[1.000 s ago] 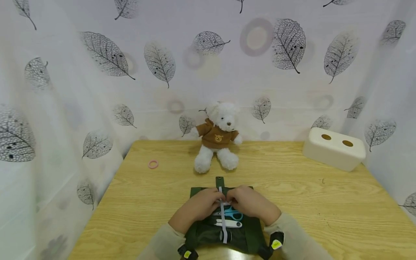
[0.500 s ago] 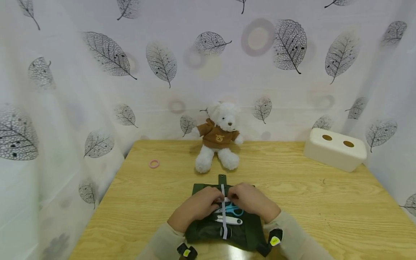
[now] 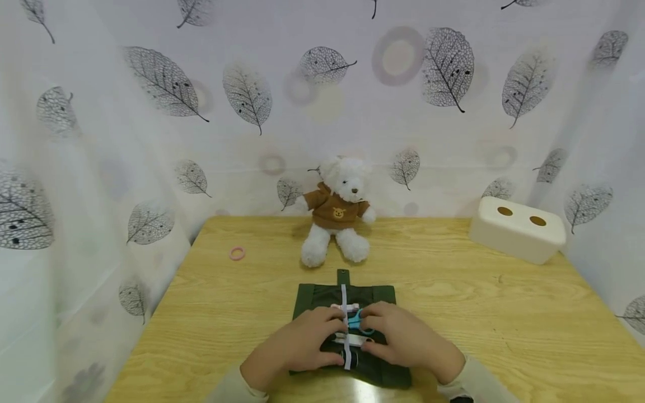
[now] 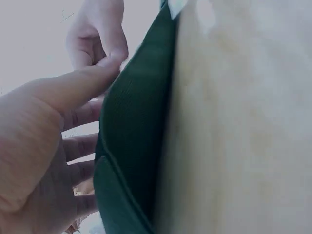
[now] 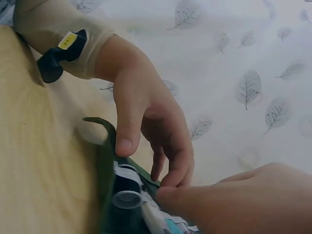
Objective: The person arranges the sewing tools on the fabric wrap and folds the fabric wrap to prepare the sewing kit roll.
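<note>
A dark green fabric tool roll (image 3: 385, 293) lies spread on the table with a pale elastic strap (image 3: 344, 295) down its middle. Under the strap sit a small pale item (image 3: 353, 307), blue-handled scissors (image 3: 354, 321), a white-handled tool (image 3: 355, 340) and a black spool (image 3: 353, 359). My left hand (image 3: 308, 338) rests over the roll's left half, fingertips at the strap and thumb near the spool. From the right, my right hand (image 3: 403, 337) reaches over the scissors' handles, its thumb by the white tool's end. Both hands' fingers look loosely bent, gripping nothing visible.
Behind the roll sits a white teddy bear (image 3: 336, 215) in a brown top. A pink ring (image 3: 237, 253) lies at the left of the wooden table (image 3: 227, 324). At the back right stands a cream box (image 3: 516, 230) with two holes. Leaf-print curtains surround the table.
Both hands have left the small pale item near the roll's far end, where their fingertips were close together. They have come nearer and spread over the scissors, white tool and spool.
</note>
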`<state>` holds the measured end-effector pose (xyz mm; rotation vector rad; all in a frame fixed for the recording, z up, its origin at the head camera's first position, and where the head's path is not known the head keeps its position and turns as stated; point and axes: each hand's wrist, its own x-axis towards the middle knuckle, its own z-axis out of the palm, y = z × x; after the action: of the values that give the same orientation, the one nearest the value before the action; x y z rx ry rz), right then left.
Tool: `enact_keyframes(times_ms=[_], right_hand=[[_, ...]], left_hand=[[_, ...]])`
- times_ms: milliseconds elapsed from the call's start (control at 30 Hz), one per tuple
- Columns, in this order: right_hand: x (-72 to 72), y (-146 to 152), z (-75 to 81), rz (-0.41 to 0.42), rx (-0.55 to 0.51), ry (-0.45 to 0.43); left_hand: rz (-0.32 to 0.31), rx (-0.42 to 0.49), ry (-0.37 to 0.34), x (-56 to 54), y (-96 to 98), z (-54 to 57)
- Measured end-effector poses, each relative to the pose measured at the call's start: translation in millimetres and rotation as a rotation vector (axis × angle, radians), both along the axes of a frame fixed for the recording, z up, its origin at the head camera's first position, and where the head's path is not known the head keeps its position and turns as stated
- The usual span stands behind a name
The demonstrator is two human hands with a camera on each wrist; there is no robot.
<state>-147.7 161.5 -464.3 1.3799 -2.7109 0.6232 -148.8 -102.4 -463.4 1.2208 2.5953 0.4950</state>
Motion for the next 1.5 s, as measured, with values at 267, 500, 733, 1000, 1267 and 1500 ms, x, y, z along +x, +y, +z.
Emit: enact_keyframes(times_ms=[267, 500, 733, 1000, 1267, 1500], right_hand=[[27.7, 5, -2.5, 0.024, 0.074, -0.081], [37.3, 4, -6.0, 0.005, 0.127, -0.073], [37.3, 0, -6.9, 0.016, 0.067, 0.0], [24.6, -2, -4.5, 0.021, -0.066, -0.048], [5.9, 8, -0.3, -0.087, -0.105, -0.31], [-9.9, 12, 4.6, -0.164, -0.137, -0.328]], left_hand=[[-0.006, -0.047, 0.002, 17.3, -5.4, 0.7], [-0.036, -0.069, 0.066, 24.5, -1.2, -1.0], [-0.033, -0.101, 0.174, 26.7, 4.4, -4.2], [0.041, -0.011, 0.095, 23.1, 4.2, -3.4], [0.107, 0.034, 0.045, 8.0, -3.3, -1.7], [0.221, 0.107, -0.041, -3.4, -7.7, -2.8]])
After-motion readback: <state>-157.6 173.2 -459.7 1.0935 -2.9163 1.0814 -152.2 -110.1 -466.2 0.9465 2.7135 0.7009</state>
